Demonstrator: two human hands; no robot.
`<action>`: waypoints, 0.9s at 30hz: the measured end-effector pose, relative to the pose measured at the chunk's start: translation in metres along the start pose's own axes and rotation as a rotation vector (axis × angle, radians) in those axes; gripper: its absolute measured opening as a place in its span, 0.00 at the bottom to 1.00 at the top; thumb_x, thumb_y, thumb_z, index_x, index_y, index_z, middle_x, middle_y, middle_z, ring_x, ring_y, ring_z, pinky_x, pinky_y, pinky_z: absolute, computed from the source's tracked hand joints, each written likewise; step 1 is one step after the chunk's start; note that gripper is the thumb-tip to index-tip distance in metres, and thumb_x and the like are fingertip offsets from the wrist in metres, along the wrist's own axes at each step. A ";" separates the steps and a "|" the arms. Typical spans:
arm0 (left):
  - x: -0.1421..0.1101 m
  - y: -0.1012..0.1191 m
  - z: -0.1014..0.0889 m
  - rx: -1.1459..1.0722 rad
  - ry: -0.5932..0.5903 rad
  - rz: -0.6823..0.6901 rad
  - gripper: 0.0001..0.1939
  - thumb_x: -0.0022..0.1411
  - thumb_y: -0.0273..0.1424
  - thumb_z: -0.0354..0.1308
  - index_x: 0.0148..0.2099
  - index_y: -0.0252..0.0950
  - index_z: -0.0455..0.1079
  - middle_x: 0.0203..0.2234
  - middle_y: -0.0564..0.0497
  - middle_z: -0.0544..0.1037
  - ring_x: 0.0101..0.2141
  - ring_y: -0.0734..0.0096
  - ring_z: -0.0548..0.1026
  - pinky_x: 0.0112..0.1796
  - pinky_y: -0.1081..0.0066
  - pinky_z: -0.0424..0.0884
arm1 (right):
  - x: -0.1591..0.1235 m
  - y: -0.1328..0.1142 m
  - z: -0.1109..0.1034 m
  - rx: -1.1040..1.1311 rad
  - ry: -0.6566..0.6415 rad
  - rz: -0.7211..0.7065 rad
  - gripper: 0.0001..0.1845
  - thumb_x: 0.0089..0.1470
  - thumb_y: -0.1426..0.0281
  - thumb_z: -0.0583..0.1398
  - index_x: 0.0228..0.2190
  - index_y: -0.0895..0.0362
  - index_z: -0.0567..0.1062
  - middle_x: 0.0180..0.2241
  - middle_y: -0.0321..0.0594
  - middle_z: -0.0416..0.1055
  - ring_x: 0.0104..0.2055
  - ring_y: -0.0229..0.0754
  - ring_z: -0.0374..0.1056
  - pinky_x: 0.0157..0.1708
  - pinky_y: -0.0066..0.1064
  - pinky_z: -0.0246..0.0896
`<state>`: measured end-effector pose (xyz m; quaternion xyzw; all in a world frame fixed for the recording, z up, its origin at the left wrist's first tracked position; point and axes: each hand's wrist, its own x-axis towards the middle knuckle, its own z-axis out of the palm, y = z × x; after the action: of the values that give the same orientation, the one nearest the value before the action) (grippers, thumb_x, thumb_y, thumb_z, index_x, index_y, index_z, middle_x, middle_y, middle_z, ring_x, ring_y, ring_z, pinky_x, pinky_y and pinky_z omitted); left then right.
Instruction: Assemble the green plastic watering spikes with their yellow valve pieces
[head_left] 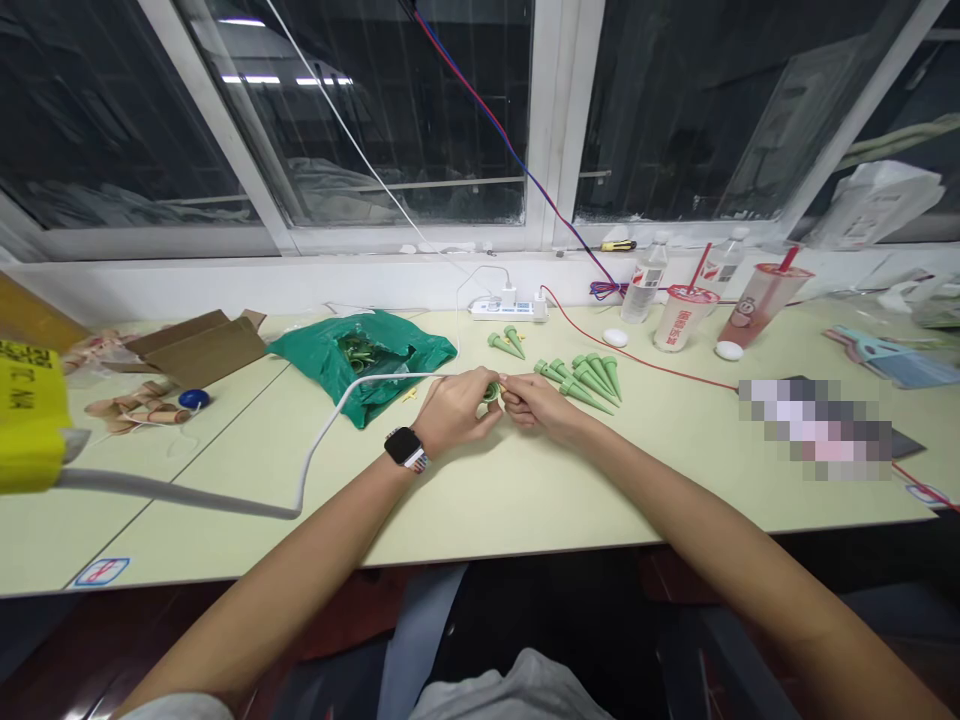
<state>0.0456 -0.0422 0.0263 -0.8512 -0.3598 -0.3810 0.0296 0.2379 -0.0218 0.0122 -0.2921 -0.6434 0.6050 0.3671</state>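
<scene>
Both my hands meet over the pale table (525,490). My left hand (456,408), with a smartwatch on its wrist, is closed around a small green piece (491,391). My right hand (534,403) pinches the same green piece from the right side. Just beyond my right hand lie several green cones (592,378), and two more green cones (508,343) lie nearer the power strip. A green plastic bag (367,358) holding more green parts lies open beyond my left hand.
A white power strip (508,309) sits at the back with a red cable (637,358) and a white cable (315,455) running across the table. Two drink cups (682,318) and a bottle (643,280) stand back right. A cardboard box (199,345) lies at left.
</scene>
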 end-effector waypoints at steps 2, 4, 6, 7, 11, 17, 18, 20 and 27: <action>0.003 0.004 0.000 -0.182 0.010 -0.149 0.12 0.57 0.29 0.61 0.44 0.40 0.68 0.27 0.55 0.73 0.25 0.70 0.70 0.30 0.69 0.62 | -0.004 -0.002 0.001 -0.279 0.098 -0.164 0.26 0.69 0.51 0.52 0.24 0.52 0.58 0.20 0.28 0.51 0.22 0.36 0.49 0.25 0.30 0.47; 0.007 0.010 0.002 -0.558 -0.038 -0.412 0.11 0.56 0.32 0.61 0.42 0.40 0.66 0.25 0.57 0.70 0.23 0.73 0.66 0.28 0.71 0.61 | -0.008 -0.003 0.001 -0.621 0.183 -0.346 0.21 0.71 0.56 0.51 0.28 0.53 0.61 0.24 0.32 0.59 0.27 0.39 0.56 0.30 0.31 0.49; 0.011 0.016 0.004 -0.927 -0.127 -0.641 0.10 0.56 0.35 0.61 0.38 0.40 0.64 0.23 0.57 0.67 0.21 0.74 0.62 0.25 0.72 0.59 | -0.012 -0.002 0.000 -0.867 0.214 -0.458 0.16 0.72 0.61 0.50 0.31 0.53 0.63 0.29 0.36 0.65 0.31 0.40 0.59 0.33 0.32 0.49; 0.013 0.019 0.004 -1.047 -0.170 -0.709 0.10 0.55 0.36 0.60 0.36 0.39 0.63 0.23 0.57 0.66 0.20 0.75 0.60 0.24 0.72 0.59 | -0.013 -0.002 -0.001 -0.933 0.218 -0.485 0.15 0.72 0.63 0.49 0.32 0.53 0.63 0.31 0.37 0.66 0.31 0.41 0.60 0.33 0.32 0.49; 0.016 0.024 0.003 -1.143 -0.227 -0.742 0.10 0.55 0.36 0.59 0.34 0.39 0.62 0.24 0.56 0.66 0.21 0.77 0.61 0.24 0.73 0.59 | -0.013 -0.003 -0.001 -0.924 0.236 -0.516 0.15 0.72 0.64 0.48 0.32 0.53 0.62 0.30 0.38 0.67 0.31 0.41 0.60 0.33 0.33 0.49; 0.010 0.011 -0.003 -0.492 -0.052 -0.350 0.13 0.58 0.31 0.61 0.45 0.40 0.65 0.27 0.57 0.69 0.26 0.73 0.67 0.29 0.72 0.62 | -0.002 0.000 0.012 -0.128 0.153 -0.195 0.25 0.68 0.49 0.52 0.25 0.51 0.55 0.20 0.27 0.48 0.20 0.35 0.45 0.23 0.30 0.43; 0.008 0.008 -0.004 -0.349 -0.039 -0.269 0.13 0.58 0.30 0.62 0.45 0.40 0.66 0.27 0.57 0.70 0.25 0.72 0.67 0.29 0.71 0.62 | 0.000 0.001 0.014 -0.019 0.117 -0.120 0.27 0.66 0.47 0.54 0.24 0.50 0.53 0.19 0.25 0.44 0.19 0.34 0.41 0.22 0.30 0.40; 0.006 0.004 -0.006 -0.154 -0.032 -0.143 0.14 0.56 0.28 0.63 0.45 0.40 0.68 0.26 0.56 0.71 0.26 0.70 0.68 0.31 0.69 0.61 | 0.002 0.002 0.016 0.077 0.047 -0.028 0.30 0.63 0.44 0.56 0.24 0.49 0.50 0.19 0.23 0.40 0.19 0.33 0.36 0.21 0.30 0.35; 0.008 0.018 0.004 -0.799 -0.066 -0.511 0.11 0.54 0.30 0.62 0.41 0.40 0.67 0.26 0.57 0.70 0.24 0.74 0.64 0.27 0.72 0.60 | -0.010 -0.005 0.003 -0.835 0.266 -0.470 0.21 0.72 0.58 0.47 0.29 0.54 0.63 0.26 0.37 0.64 0.27 0.39 0.55 0.29 0.33 0.43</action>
<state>0.0633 -0.0490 0.0328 -0.6916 -0.3839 -0.4575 -0.4062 0.2413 -0.0319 0.0156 -0.3359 -0.8269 0.1540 0.4239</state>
